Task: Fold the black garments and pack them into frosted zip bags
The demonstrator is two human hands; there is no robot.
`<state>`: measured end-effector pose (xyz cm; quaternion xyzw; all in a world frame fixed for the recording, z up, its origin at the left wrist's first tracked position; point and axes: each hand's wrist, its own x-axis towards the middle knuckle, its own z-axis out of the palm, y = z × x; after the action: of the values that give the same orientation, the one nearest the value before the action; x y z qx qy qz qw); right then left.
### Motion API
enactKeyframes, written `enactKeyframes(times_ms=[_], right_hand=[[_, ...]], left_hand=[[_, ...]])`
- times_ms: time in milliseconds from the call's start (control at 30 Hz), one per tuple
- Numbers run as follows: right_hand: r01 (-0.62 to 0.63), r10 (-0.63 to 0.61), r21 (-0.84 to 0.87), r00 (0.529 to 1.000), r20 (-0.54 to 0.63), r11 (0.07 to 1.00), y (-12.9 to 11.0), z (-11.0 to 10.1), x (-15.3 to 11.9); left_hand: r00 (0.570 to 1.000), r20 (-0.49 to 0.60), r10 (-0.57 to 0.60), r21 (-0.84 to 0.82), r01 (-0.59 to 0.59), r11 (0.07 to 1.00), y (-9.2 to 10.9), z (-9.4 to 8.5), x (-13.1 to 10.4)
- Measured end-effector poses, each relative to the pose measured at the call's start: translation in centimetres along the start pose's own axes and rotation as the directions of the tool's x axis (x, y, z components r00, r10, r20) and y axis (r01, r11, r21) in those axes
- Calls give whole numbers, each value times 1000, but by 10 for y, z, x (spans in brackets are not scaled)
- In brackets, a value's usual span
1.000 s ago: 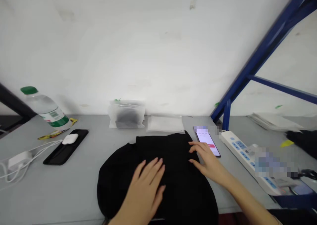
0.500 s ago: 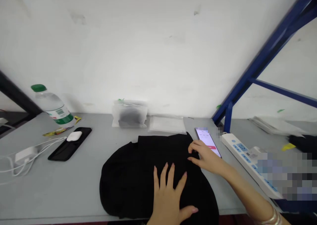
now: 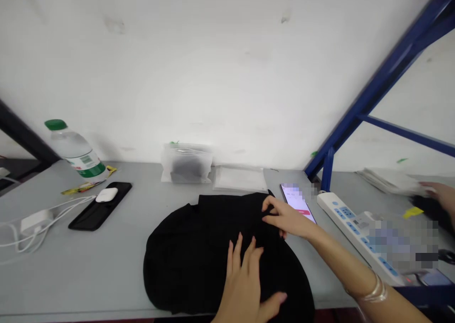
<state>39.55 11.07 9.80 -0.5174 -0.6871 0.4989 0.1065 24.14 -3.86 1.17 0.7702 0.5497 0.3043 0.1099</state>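
Observation:
A black folded piece of cloth, rounded at the left side, lies at the table's front edge. My left hand rests over its lower middle, palm down with fingers stretched out and thumb apart. Near the cloth's upper right part, my right hand has its thumb and index finger curled together in a pinch at the fabric. Dark fabric shows around the fingertips, and the exact grip is hard to make out.
Behind the cloth, clear pouches and a white packet line the wall. A lit phone and a power strip lie right. At left are a bottle, dark phone and cables. Another person's hand shows far right.
My right hand has shifted slightly left, its thumb and index finger drawing closer. My left hand's fingers have come nearer together and tilted. Another person's hand has entered at far right.

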Motion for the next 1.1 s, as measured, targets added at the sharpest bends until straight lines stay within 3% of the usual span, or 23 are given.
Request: enactKeyframes(times_ms=[100,200,367,500,567,633,700,767,933,1100], right_hand=[[-56,39,196,995,87,979,-15,9,8],[-138,67,334,975,214,933,-23,19,13],[-195,85,390,956,282,900,-22,30,13],[-163,52,337,948,315,927,-18,32,13],[-97,38,248,972,234,964,-12,32,16],[16,-18,64,999,41,998,-2,31,18],[115,-130,-142,986,-103,983,9,30,19],[180,-211,-245,972,-105,953,18,30,19],[218,-235,-187,969,-75,958,22,36,18],[108,-107,14,992,-69,994,16,47,29]], left_hand=[[982,-138,-128,-116,112,987,5,-10,-3],[934,-256,-250,-162,214,963,11,-15,-9],[909,-366,-197,-80,181,980,11,-11,-11],[937,-332,-109,57,135,989,1,-4,-12],[939,-316,-134,85,169,982,-1,1,-15],[933,-323,-161,97,202,975,-2,6,-19],[931,-334,-146,123,196,973,-2,9,-22],[935,-331,-130,137,184,973,-3,8,-23],[941,-320,-107,117,152,982,-7,-1,-20],[923,-356,-146,129,203,971,-8,-2,-15]])
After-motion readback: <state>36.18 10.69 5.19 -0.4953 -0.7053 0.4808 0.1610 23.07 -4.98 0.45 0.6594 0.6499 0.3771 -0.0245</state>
